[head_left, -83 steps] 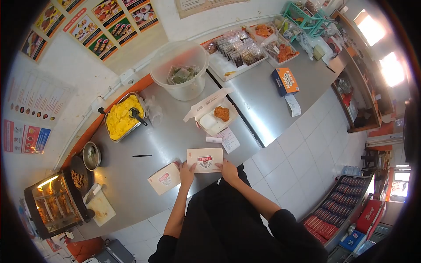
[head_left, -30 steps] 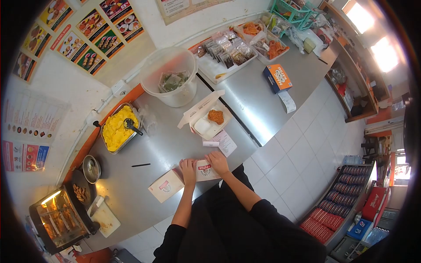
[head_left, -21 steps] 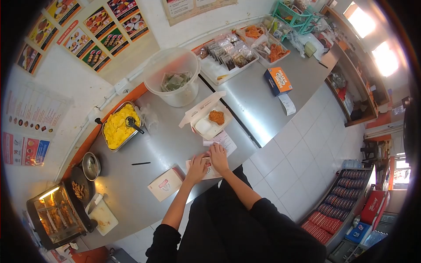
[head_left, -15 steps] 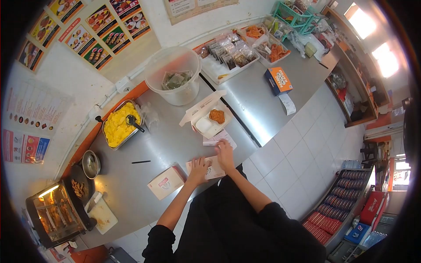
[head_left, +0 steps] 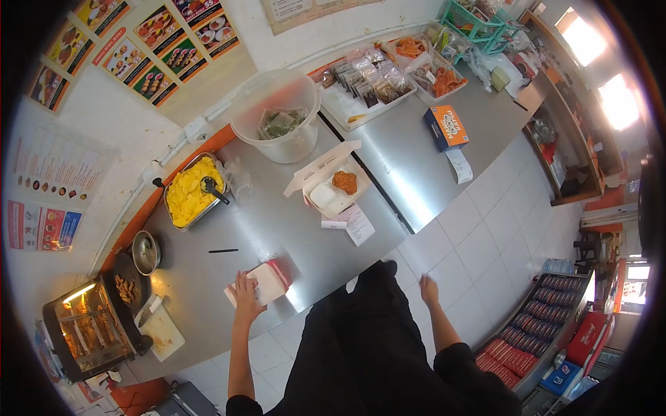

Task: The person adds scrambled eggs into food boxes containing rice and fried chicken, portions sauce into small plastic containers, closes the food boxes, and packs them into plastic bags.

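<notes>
My left hand [head_left: 247, 297] grips a closed paper takeaway box [head_left: 267, 283] near the front edge of the steel counter, fingers spread over its top. A pinkish edge shows behind it, and I cannot tell whether a second box lies underneath. To the right, my right hand [head_left: 429, 290] hangs beyond the counter over the floor, fingers curled with nothing visible in them. Farther back, an open takeaway box [head_left: 329, 208] holds a piece of fried chicken [head_left: 345, 182] and a white portion of food [head_left: 323, 195]. A printed receipt [head_left: 358, 225] lies in front of it.
On the counter [head_left: 305, 253] are a black pen [head_left: 223, 250], a tray of yellow food [head_left: 193, 196] with a black spoon and a plastic bucket [head_left: 276, 142] of packets. An orange box [head_left: 447, 127] stands right. A lit food warmer [head_left: 87, 333] is at left.
The closed box by the front edge has gone from its place, and my left hand has shifted left onto the other box's spot. My right hand has left the counter and swung right.
</notes>
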A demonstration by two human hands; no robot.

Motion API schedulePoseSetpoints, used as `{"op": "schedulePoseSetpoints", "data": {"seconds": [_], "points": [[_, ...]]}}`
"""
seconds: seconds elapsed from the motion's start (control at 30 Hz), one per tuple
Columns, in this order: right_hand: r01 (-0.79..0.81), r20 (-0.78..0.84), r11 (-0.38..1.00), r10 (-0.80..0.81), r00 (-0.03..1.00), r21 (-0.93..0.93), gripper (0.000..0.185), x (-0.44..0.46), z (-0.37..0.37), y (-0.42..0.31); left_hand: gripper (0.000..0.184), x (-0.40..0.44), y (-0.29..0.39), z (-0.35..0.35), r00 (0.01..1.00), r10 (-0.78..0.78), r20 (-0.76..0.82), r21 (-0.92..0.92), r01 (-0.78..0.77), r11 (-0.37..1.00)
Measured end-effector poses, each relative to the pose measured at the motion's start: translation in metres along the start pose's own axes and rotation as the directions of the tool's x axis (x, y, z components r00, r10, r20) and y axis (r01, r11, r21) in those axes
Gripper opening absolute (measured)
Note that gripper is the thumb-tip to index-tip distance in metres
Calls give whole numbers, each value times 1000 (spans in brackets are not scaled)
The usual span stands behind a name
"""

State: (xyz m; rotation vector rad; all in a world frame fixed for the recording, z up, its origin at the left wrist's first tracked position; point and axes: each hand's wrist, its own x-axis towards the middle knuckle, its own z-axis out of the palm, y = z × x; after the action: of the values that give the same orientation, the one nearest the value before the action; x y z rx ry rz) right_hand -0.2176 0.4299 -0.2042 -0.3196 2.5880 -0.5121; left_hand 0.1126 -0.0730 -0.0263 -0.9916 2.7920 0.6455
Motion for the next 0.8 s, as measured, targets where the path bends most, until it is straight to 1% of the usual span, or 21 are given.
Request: {"op": "schedulePoseSetpoints", "data": {"seconds": [0.03, 0.07, 0.1, 0.13, 0.17, 0.2, 0.27, 0.3, 0.37, 0.4, 0.43, 0.47, 0.5, 0.53, 0.57, 0.6, 0.63, 0.67, 0.7, 0.73, 0.8], "points": [[-28, 163, 995, 44, 986, -96, 47, -10, 29, 54, 82, 1, -3, -2, 1000, -29, 10, 7, 29, 1000], [-77, 495, 993, 109, 862, -85, 48, -25, 46, 100, 85, 2, -3, -5, 998, -57, 21, 15, 56, 998], [-173, 680, 953, 300, 669, -250, 48, -31, 138, 206, 88, 3, -2, -6, 996, -88, 30, 19, 87, 996], [49, 725, 972, 138, 675, -231, 44, -65, 127, 232, 89, 3, -6, -2, 996, -90, 13, 14, 90, 996], [270, 749, 941, -27, 661, -204, 42, -93, 115, 255, 90, 2, -14, 5, 996, -88, 0, 13, 88, 996], [152, 744, 974, 23, 667, -167, 42, -117, 115, 269, 92, 1, -16, 8, 996, -83, -14, 13, 83, 996], [-90, 728, 992, 125, 674, -86, 47, -169, 110, 287, 97, -1, -4, 9, 974, -228, 15, 140, 223, 965], [101, 766, 985, 43, 641, -140, 42, -185, 102, 290, 99, 2, 7, 11, 955, -295, 19, 203, 286, 937], [461, 838, 862, -83, 539, -212, 33, -200, 98, 307, 116, 7, 38, 6, 894, -446, 30, 289, 420, 860], [168, 835, 973, 38, 549, -155, 33, -197, 88, 323, 124, 12, 57, 4, 856, -516, 28, 331, 479, 813], [-180, 819, 981, 160, 550, -70, 33, -195, 79, 340, 132, 20, 81, 5, 836, -548, -20, 313, 526, 791], [-471, 792, 882, 277, 544, 15, 33, -193, 69, 355, 140, 28, 110, 11, 812, -580, -65, 290, 572, 768], [-318, 806, 940, 282, 521, -123, 36, -172, 65, 367, 148, 36, 141, 20, 787, -608, -108, 264, 612, 746], [-144, 819, 958, 286, 497, -248, 38, -150, 59, 376, 158, 47, 169, 37, 795, -602, -80, 337, 590, 734], [29, 825, 933, 303, 477, -359, 41, -127, 45, 374, 157, 57, 196, 58, 860, -510, -30, 280, 497, 821], [-109, 721, 932, 337, 605, -345, 43, -103, 31, 367, 156, 69, 228, 78, 914, -405, 14, 214, 393, 895], [-244, 596, 921, 384, 706, -304, 46, -78, 19, 360, 154, 83, 280, 92, 911, -374, 176, 150, 350, 924], [-251, 441, 957, 290, 849, -146, 42, -55, 8, 355, 149, 93, 317, 124, 948, -183, 260, 89, 166, 982], [-222, 244, 975, 214, 946, 5, 40, -28, -5, 351, 144, 101, 372, 132, 931, -31, 365, -25, 43, 999], [-230, 228, 968, 201, 953, 105, 41, 2, -45, 328, 133, 107, 416, 147, 891, 144, 431, -77, -122, 990], [-155, 103, 965, 135, 985, 211, 36, 58, -111, 300, 123, 120, 501, 164, 778, 301, 551, -159, -257, 953]]}}
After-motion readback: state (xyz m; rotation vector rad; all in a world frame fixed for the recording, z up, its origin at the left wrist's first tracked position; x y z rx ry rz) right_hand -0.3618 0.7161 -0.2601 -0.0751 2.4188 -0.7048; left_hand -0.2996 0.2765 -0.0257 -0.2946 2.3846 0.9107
